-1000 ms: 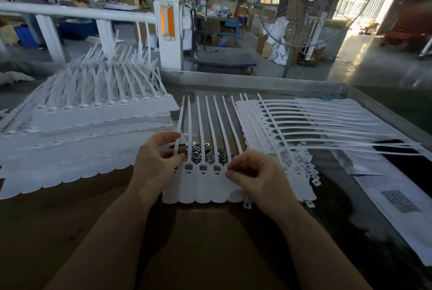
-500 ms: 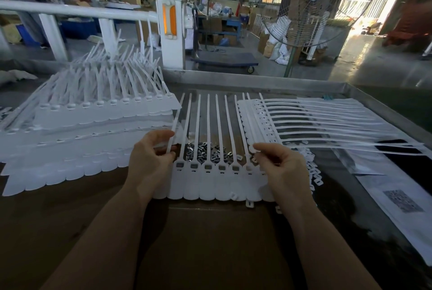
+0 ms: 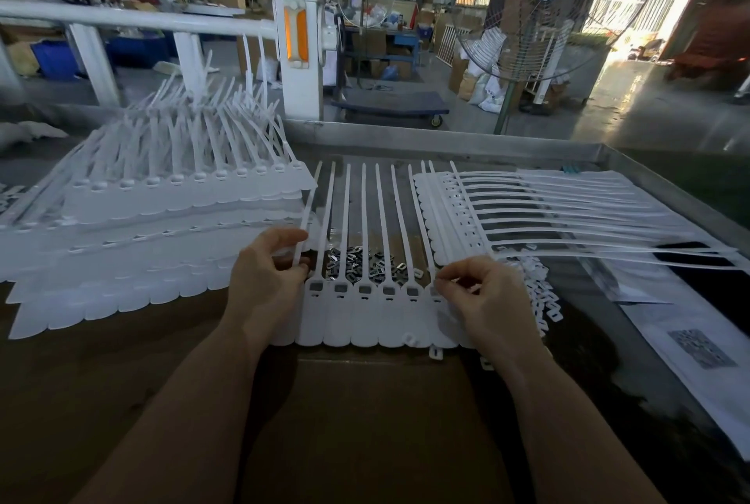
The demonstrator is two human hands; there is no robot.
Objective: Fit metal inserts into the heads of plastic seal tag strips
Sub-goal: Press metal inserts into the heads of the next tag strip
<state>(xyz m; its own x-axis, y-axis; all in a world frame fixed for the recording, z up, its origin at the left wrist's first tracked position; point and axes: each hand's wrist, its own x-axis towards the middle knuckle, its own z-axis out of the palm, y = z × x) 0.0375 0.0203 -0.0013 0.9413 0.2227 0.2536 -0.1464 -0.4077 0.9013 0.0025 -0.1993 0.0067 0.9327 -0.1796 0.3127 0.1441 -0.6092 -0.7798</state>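
Worktop [image 3: 365,422]: dark, brown board at centre, raised metal rim at the far edge.

Seal tag strip [image 3: 365,312]: white plastic, one joined row, flat at centre; tails point away from the person, heads with square sockets near the hands.

Metal inserts [image 3: 367,260]: loose heap of small silver pieces, on the worktop beneath the tails, just beyond the heads.

Left hand [image 3: 264,280]: fingers curled, pinching the leftmost tail of the strip.

Right hand [image 3: 483,296]: thumb and fingertips pinched together at the strip's right end; what they hold is too small to tell.

Left stack [image 3: 142,227]: white strips, layered, tails raised.

Right stack [image 3: 527,215]: white strips, tails pointing right.

White clips [image 3: 539,296]: small pile right of the right hand.
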